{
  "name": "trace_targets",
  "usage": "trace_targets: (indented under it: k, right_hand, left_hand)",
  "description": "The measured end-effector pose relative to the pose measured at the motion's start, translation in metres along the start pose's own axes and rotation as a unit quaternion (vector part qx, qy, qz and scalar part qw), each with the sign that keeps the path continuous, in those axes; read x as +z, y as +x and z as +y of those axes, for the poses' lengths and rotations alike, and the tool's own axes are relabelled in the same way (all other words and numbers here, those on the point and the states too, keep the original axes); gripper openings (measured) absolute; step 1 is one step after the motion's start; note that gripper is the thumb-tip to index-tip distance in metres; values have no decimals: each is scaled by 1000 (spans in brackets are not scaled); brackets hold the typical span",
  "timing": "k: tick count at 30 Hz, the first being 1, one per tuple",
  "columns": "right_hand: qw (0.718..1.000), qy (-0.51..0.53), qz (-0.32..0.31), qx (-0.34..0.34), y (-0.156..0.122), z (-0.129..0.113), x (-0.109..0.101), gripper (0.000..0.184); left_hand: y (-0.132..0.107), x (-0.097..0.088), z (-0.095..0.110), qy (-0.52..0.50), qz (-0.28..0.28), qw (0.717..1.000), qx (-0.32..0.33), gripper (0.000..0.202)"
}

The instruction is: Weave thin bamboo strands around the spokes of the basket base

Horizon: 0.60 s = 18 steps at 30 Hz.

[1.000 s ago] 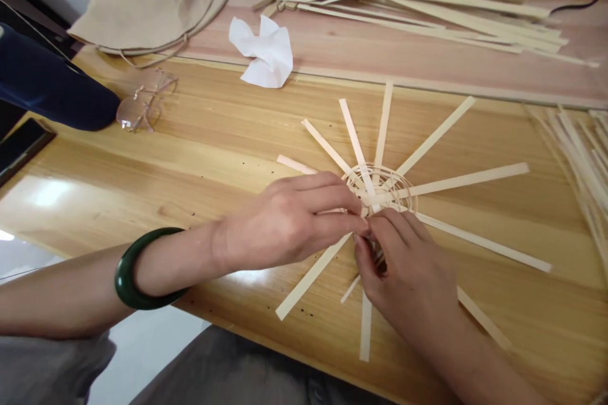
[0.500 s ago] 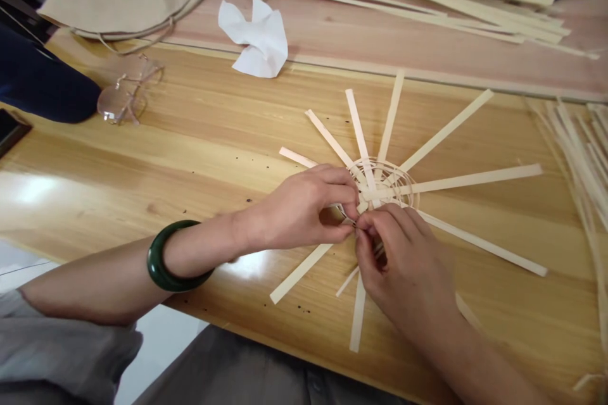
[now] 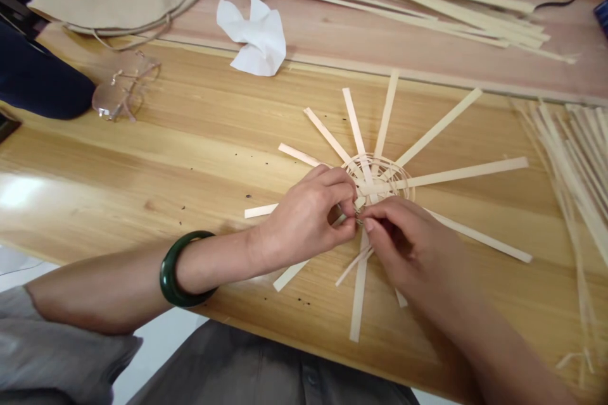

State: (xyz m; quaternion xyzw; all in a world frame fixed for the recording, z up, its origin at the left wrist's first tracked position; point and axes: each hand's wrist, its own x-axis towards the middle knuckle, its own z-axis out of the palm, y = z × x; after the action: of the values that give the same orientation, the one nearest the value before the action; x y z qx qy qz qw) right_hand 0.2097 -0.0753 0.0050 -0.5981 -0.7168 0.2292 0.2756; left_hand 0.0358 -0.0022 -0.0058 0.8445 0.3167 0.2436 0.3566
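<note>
While only a narrow ring of weaving circled the centre, the small woven bamboo base (image 3: 380, 178) lay on the wooden tabletop (image 3: 142, 202), its long bamboo spokes (image 3: 456, 174) radiating bare, and the left hand (image 3: 304, 212) and right hand (image 3: 403, 240) pinched its near rim between their fingertips.

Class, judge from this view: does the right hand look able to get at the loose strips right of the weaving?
Probably yes: the right hand is near the loose strips, and only flat spokes lie between. It would first have to leave the woven centre.
</note>
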Motion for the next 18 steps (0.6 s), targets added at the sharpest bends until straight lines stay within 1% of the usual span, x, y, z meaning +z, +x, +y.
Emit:
trace_targets:
  k: [3, 5, 6, 7, 9, 11, 12, 14, 15, 18]
  right_hand:
    - [991, 123, -15, 50, 1, 4, -16, 10]
    - [984, 165, -28, 54, 2, 5, -24, 10]
    - [985, 165, -34, 47, 2, 6, -27, 9]
    - [987, 149, -37, 38, 3, 8, -30, 9]
    - [996, 88, -20, 10, 3, 12, -36, 12]
    - [999, 19, 1, -37, 4, 19, -43, 13]
    - [998, -7, -1, -64, 4, 24, -46, 13]
    - [993, -33, -36, -110, 5, 32, -51, 11]
    - [990, -37, -61, -122, 5, 35, -52, 10]
    - [984, -51, -110, -132, 6, 37, -48, 9]
  left_hand:
    - [0, 0, 1, -10, 11, 1000, -7, 16]
    - [0, 1, 2, -13, 16, 1000, -12, 16]
    - [0, 1, 2, -14, 17, 1000, -12, 16]
    - [0, 1, 2, -14, 18, 1000, -11, 16]
    - [0, 1, 3, -15, 19, 1000, -7, 16]
    - [0, 1, 3, -12, 22, 1000, -5, 17]
    - [0, 1, 3, -11, 23, 1000, -6, 17]
    - [0, 1, 4, -8, 21, 1000, -9, 17]
    - [0, 1, 4, -7, 21, 1000, -11, 17]
    - [0, 1, 4, -9, 23, 1000, -14, 17]
